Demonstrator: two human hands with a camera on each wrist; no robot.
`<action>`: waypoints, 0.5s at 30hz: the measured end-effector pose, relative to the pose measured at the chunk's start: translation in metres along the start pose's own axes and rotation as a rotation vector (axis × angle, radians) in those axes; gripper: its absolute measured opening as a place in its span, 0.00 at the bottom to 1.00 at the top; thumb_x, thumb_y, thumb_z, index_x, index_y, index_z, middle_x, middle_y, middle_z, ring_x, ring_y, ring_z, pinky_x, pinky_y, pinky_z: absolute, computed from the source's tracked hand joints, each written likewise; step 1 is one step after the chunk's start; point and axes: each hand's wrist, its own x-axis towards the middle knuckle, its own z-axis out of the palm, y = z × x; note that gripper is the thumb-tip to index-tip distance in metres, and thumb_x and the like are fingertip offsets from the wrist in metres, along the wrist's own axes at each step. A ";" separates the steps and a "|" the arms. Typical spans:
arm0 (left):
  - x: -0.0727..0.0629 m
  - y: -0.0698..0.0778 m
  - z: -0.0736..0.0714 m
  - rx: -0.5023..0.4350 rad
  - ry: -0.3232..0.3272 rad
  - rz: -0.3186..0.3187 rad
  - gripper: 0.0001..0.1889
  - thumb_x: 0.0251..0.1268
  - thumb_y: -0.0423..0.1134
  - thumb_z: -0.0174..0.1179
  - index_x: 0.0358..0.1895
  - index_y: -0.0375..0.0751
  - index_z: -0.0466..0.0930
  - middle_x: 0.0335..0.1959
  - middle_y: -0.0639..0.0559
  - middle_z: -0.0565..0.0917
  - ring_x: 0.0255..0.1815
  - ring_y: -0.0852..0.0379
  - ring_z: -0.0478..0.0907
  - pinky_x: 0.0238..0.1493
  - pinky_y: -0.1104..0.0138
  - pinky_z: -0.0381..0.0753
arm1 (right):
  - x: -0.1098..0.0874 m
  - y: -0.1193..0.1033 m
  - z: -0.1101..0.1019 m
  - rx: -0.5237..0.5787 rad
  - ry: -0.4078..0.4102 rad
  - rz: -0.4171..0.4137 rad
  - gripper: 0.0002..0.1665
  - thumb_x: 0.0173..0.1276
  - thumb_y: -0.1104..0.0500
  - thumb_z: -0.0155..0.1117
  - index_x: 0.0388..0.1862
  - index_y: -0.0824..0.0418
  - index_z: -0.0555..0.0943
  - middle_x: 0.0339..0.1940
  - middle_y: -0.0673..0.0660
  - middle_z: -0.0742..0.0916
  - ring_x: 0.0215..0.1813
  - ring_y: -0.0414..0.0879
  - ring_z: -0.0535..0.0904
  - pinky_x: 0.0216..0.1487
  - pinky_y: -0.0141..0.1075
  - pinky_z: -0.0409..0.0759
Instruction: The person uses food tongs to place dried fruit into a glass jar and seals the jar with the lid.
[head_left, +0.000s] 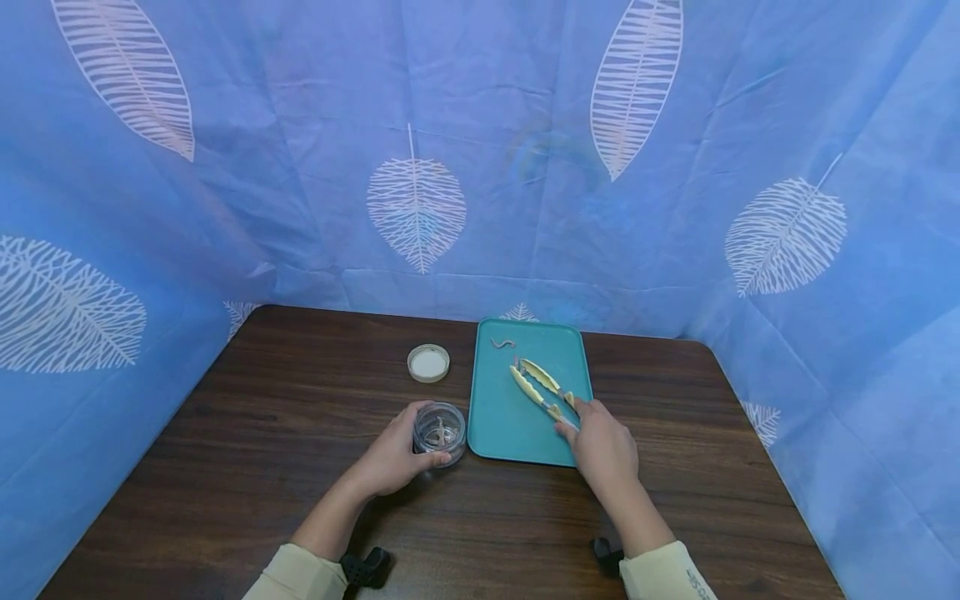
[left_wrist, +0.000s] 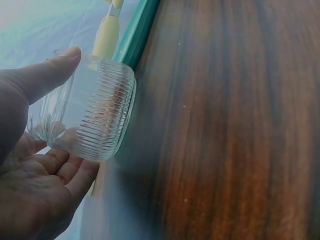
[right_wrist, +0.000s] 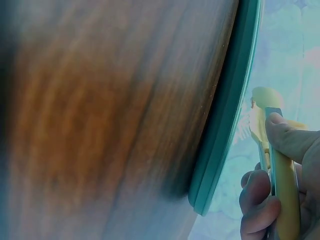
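Note:
My left hand (head_left: 396, 450) grips a clear glass jar (left_wrist: 107, 112) with a ribbed side, thumb on one side and fingers on the other. The jar stands lidless on the table, and a few small pale strips (head_left: 441, 431) show inside it. In my right hand (head_left: 606, 446) is a pair of pale yellow tongs (head_left: 542, 395), pinched between thumb and fingers over the teal tray (head_left: 498, 429). A small pinkish piece shows at the tongs' tips; I cannot tell whether they clasp it. Farther up the tray lies a thin, wavy, worm-like piece (head_left: 503, 343).
A round lid (head_left: 428, 363) with a white inside lies behind the jar, left of the tray. The dark wooden table (head_left: 285, 400) backs onto a blue cloth (head_left: 487, 100) with white leaf prints, which also hangs along both sides.

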 end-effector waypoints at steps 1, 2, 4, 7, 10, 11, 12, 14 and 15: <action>0.000 0.000 0.000 -0.002 0.000 -0.002 0.46 0.64 0.49 0.80 0.81 0.44 0.65 0.73 0.40 0.78 0.74 0.39 0.77 0.72 0.39 0.77 | -0.001 0.000 0.000 -0.001 0.001 0.001 0.38 0.77 0.44 0.72 0.76 0.65 0.78 0.61 0.64 0.88 0.35 0.52 0.82 0.35 0.48 0.83; 0.000 0.000 0.000 -0.004 -0.002 -0.005 0.46 0.64 0.49 0.80 0.81 0.44 0.64 0.73 0.39 0.78 0.74 0.39 0.77 0.72 0.39 0.77 | -0.002 0.000 0.000 -0.004 0.003 -0.001 0.38 0.77 0.44 0.72 0.76 0.65 0.78 0.61 0.64 0.88 0.36 0.52 0.82 0.36 0.49 0.83; 0.000 -0.001 0.000 -0.003 -0.001 -0.005 0.47 0.64 0.49 0.80 0.81 0.43 0.64 0.73 0.39 0.78 0.74 0.39 0.77 0.72 0.39 0.77 | -0.004 0.000 0.001 -0.007 0.002 -0.001 0.38 0.77 0.44 0.72 0.76 0.65 0.78 0.61 0.64 0.88 0.35 0.52 0.82 0.36 0.49 0.84; 0.000 -0.002 0.001 -0.001 -0.002 -0.006 0.47 0.64 0.49 0.80 0.81 0.43 0.64 0.73 0.39 0.78 0.75 0.39 0.77 0.73 0.39 0.76 | -0.008 -0.001 0.001 -0.011 0.005 -0.002 0.38 0.77 0.44 0.72 0.76 0.64 0.78 0.60 0.64 0.88 0.34 0.51 0.80 0.34 0.46 0.82; 0.001 -0.002 0.001 0.002 -0.003 -0.006 0.47 0.64 0.49 0.80 0.81 0.43 0.64 0.73 0.39 0.78 0.75 0.39 0.76 0.73 0.39 0.76 | -0.012 -0.002 0.001 -0.007 0.022 -0.009 0.38 0.77 0.43 0.73 0.76 0.63 0.79 0.59 0.63 0.88 0.34 0.50 0.80 0.33 0.45 0.81; 0.001 -0.002 0.001 -0.001 -0.003 -0.008 0.47 0.64 0.49 0.80 0.82 0.43 0.64 0.73 0.39 0.78 0.75 0.39 0.76 0.73 0.39 0.76 | -0.014 -0.003 0.001 -0.007 0.032 -0.014 0.38 0.76 0.43 0.73 0.76 0.63 0.79 0.59 0.63 0.88 0.35 0.50 0.82 0.34 0.45 0.82; 0.001 -0.002 0.001 -0.002 -0.003 -0.011 0.47 0.64 0.49 0.80 0.82 0.43 0.64 0.73 0.39 0.78 0.75 0.39 0.76 0.73 0.39 0.76 | -0.017 -0.004 0.001 -0.004 0.039 -0.020 0.37 0.76 0.43 0.74 0.76 0.62 0.80 0.59 0.63 0.88 0.35 0.51 0.83 0.34 0.46 0.82; 0.002 -0.003 0.001 -0.008 -0.004 -0.015 0.47 0.64 0.48 0.80 0.82 0.43 0.63 0.73 0.39 0.77 0.75 0.39 0.76 0.73 0.39 0.76 | -0.021 -0.007 0.000 0.003 0.053 -0.030 0.37 0.75 0.44 0.74 0.75 0.62 0.80 0.59 0.63 0.89 0.36 0.52 0.84 0.34 0.47 0.83; 0.002 -0.003 0.001 -0.011 -0.005 -0.020 0.47 0.65 0.48 0.80 0.82 0.44 0.63 0.74 0.40 0.77 0.76 0.40 0.76 0.74 0.40 0.76 | -0.023 -0.009 -0.001 0.004 0.059 -0.036 0.37 0.75 0.44 0.75 0.74 0.62 0.81 0.59 0.63 0.89 0.36 0.51 0.84 0.34 0.47 0.84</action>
